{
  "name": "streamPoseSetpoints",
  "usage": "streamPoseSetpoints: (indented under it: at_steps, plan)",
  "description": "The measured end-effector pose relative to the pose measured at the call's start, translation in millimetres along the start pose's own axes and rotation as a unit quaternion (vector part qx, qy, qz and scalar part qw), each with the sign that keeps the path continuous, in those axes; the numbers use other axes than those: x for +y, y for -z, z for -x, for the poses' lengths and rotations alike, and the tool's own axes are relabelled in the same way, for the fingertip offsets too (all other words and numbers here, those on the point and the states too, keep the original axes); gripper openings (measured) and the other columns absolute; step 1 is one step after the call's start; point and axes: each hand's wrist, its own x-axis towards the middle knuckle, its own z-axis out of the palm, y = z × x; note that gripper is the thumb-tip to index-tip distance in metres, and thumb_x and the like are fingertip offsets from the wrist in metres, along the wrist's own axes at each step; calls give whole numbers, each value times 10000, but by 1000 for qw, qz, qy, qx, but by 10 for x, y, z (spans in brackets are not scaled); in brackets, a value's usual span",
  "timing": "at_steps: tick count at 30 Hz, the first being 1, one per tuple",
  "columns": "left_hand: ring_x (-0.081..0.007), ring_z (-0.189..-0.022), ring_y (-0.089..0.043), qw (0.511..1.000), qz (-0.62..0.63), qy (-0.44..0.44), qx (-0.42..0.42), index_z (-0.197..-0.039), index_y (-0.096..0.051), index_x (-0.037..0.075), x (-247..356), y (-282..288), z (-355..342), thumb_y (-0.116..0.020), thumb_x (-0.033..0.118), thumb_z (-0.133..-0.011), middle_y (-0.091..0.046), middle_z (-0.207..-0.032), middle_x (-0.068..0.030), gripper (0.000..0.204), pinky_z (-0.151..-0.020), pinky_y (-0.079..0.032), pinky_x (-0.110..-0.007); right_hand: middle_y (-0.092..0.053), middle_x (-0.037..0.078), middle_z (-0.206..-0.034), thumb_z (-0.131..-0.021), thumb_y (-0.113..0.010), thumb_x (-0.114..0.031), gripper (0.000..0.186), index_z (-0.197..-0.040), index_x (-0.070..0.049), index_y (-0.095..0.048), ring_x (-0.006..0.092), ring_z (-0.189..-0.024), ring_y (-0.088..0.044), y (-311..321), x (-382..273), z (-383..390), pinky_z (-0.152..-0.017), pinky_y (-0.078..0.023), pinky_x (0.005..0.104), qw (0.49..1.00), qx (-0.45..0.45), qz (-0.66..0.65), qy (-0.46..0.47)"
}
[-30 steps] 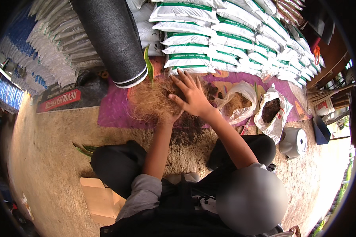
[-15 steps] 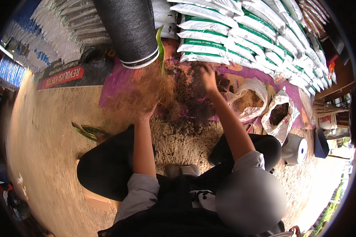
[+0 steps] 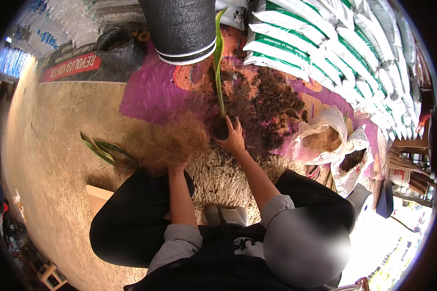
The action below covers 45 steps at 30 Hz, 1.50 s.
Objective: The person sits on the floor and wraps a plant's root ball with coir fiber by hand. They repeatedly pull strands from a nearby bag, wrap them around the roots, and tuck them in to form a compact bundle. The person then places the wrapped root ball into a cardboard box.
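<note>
My left hand [image 3: 177, 163], low at centre, holds a loose clump of brown fibre [image 3: 177, 136] that hides most of its fingers. My right hand [image 3: 232, 138] grips the dark soil-covered base of an upright snake plant, whose long green leaf [image 3: 219, 58] has yellow edges. Loose dark soil [image 3: 264, 111] is scattered around it over the purple printed mat [image 3: 145, 97]. Another small snake plant [image 3: 107, 151] lies left of the fibre, beside my knee.
White-green sacks [image 3: 296, 39] are stacked behind. A big black rolled-top pot or bag [image 3: 177, 29] stands at top centre. Open plastic bags of fibre [image 3: 325, 138] and soil [image 3: 352, 160] sit at right, near a blue dustpan [image 3: 385, 199]. A cardboard piece [image 3: 96, 196] lies behind my left knee.
My hands have parted: the left drew toward me and leftward with the fibre, uncovering soil. My right hand moved onto the plant's base and came down toward me. The view has shifted.
</note>
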Motion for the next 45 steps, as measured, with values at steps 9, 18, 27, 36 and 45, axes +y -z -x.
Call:
streamPoseSetpoints:
  at_steps: [9,18,27,36,45]
  plan:
    - [-408,-1109,-479,989,-63,-91,99,-1193,-534,79,166,233,166,-452,467,-860,-520,-1203,-163,518,-953,-324,-620,-260,148,-1392,-566,-814,-207,900,-1337,-231,-351,367,-1202,-354,-245,-72,-93,-869,-477,449,987,76,123,72]
    - [-371,-997,-543,974,-55,-104,191,-1236,-479,57,38,286,59,-474,472,-862,-507,-1201,-166,559,-853,-450,-553,-408,133,-1262,-602,-792,-247,737,-1256,-200,-456,353,-1126,-427,-205,-16,-142,-797,-517,438,993,86,55,63]
    - [-280,-1029,-512,975,-158,-44,150,-1239,-478,72,-331,259,-116,-483,309,-912,-494,-1212,-106,404,-822,-499,-412,-422,111,-1251,-567,-798,-212,759,-1247,-127,-470,309,-1151,-442,237,197,-244,-897,-470,434,983,-9,-180,28]
    - [-292,-1108,-489,984,-146,-10,103,-1306,-393,84,-521,520,-193,-472,513,-864,-483,-1234,-119,621,-897,-461,-448,-495,134,-1191,-625,-791,-188,744,-1268,-63,-440,258,-1092,-503,733,-26,-227,-947,-423,395,940,-45,-335,53]
    - [-293,-1126,-476,984,-94,41,147,-1309,-376,77,-940,149,-320,-422,474,-893,-467,-1243,-110,577,-904,-457,-443,-429,156,-1253,-589,-794,-294,799,-1268,-65,-442,311,-1111,-484,886,-183,22,-920,-455,409,973,-16,-217,80]
